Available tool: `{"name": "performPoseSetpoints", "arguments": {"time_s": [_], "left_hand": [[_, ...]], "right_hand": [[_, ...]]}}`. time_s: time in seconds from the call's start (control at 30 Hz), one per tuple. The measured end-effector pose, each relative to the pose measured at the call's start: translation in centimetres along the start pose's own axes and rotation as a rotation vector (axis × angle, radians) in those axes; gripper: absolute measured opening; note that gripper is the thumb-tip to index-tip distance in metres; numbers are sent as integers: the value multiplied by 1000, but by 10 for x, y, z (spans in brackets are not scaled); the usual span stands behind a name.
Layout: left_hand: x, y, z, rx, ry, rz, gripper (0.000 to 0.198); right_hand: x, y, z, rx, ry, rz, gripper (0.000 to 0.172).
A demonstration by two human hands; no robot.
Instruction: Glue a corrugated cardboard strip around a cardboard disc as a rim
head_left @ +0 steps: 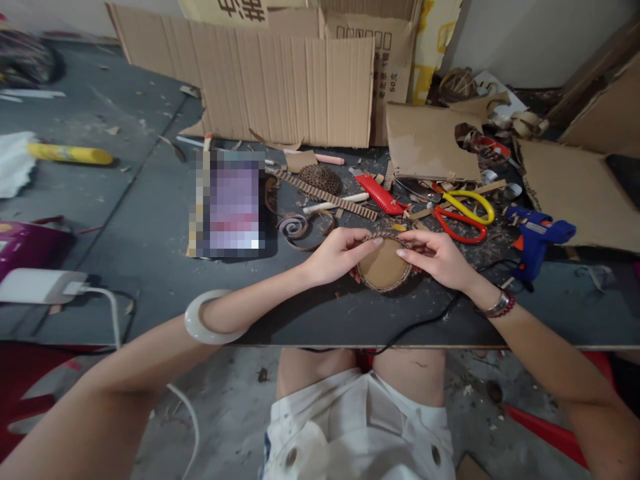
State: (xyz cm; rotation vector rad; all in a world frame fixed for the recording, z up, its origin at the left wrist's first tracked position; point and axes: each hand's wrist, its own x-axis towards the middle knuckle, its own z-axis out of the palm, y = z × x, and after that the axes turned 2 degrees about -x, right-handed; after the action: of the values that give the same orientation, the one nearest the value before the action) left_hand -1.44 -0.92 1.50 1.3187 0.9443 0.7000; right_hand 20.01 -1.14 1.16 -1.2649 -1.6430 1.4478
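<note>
A round cardboard disc (383, 267) with a corrugated strip around its rim lies on the dark table (150, 253) in front of me. My left hand (336, 253) grips its left edge, fingers pinched over the rim. My right hand (434, 257) holds the right edge, fingers pressing the strip against the disc. A white bangle (203, 320) circles my left wrist; a bracelet (497, 305) sits on my right.
Behind the disc lie red and yellow scissors (463, 213), a red utility knife (381, 195), a blue glue gun (535, 237) with a black cord, corrugated strips, curled cardboard and scraps. A phone (233, 203) rests at left. Large cardboard sheets (280, 80) stand at the back.
</note>
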Motion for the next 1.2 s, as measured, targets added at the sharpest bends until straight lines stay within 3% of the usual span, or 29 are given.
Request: {"name": "performPoseSetpoints", "arguments": {"time_s": [0.33,0.53,0.63,0.87,1.2], "left_hand": [[1,-3,-2,40,-15,36,30],[-5,1,2,46,-279,-14,26],[-6,2,4,51,-335,-15,28],[-5,0,4,76,-329,4,29],[-5,-1,3,116,-221,43,24]], "right_hand": [[-1,4,2,-106,22,-85,29],[2,3,0,-124,165,-119,22],[3,-1,0,-93,145,-75,21],[4,-1,-1,148,82,37,15],[3,1,-4,156,-47,87,24]]}}
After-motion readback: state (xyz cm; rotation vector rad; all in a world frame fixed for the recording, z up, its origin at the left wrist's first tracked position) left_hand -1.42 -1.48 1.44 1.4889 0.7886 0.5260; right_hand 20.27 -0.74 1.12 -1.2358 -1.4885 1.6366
